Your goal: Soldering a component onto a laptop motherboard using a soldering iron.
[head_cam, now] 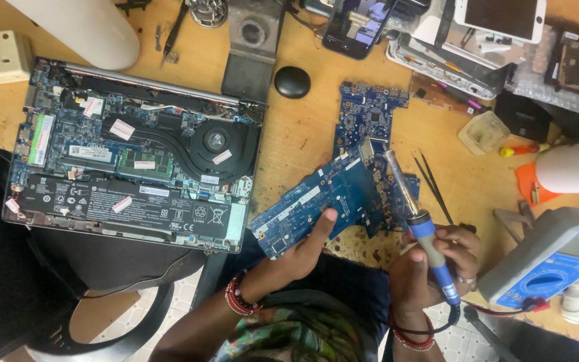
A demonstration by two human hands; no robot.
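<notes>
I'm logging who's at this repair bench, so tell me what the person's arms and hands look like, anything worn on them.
Both forearms are bare, with no sleeves reaching them. The left hand has a band of red beads with a dark strand at the wrist. The right hand has a red bead bracelet plus a thin dark cord at the wrist, and a silver ring on one finger.

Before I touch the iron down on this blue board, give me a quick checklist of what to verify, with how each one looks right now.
1. Board held steady: ok. The left hand grips the blue circuit board at its lower edge, thumb on top.
2. Iron gripped properly: ok. The right hand holds the soldering iron by its blue handle.
3. Tip position: ok. The tip sits over the board's upper right part; actual contact cannot be told.
4. Tip hot and tinned: cannot tell.
5. Cord clear: not ok. The iron's cord loops close around the right wrist.
6. Nearby items clear: ok. The tweezers and multimeter lie apart from the iron.
</notes>
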